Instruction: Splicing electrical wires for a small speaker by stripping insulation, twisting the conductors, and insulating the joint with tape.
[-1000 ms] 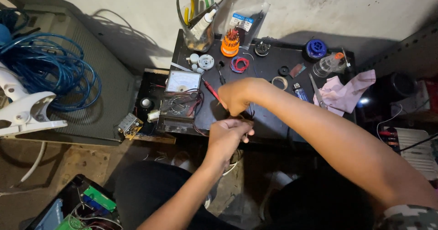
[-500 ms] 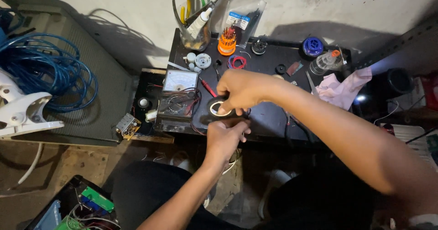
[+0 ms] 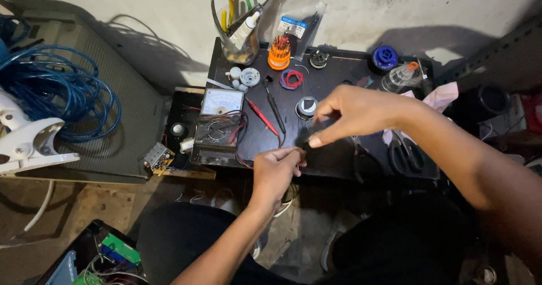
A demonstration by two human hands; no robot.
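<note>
Hands met at the front edge of the black table (image 3: 339, 81). The left hand (image 3: 275, 172) was curled shut on the end of a dark strip (image 3: 307, 135), apparently tape, just past the table's near edge. The right hand (image 3: 353, 112) pinched the strip's other end between thumb and forefinger, above the tabletop and just beside the tape roll (image 3: 306, 107). The strip ran short and taut between the two hands.

Room was tight to the left: the probes (image 3: 268, 112) lay on the table just left of the hands, with the meter (image 3: 220, 118) beyond them near the left edge. Behind stood the jar (image 3: 241, 42) of tools, the orange bit holder (image 3: 279, 56) and a wire coil (image 3: 291, 79). To the right lay the pink cloth (image 3: 440, 98), the blue spool (image 3: 385, 56) and scissors (image 3: 403, 155). Below the near edge, over the person's lap, the space was open. Blue cable (image 3: 62, 98) lay well apart on the far left.

Half a second earlier the right hand sat closer to the left one, over the probes; it had since drawn to the right, and the tape roll, then covered by it, showed.
</note>
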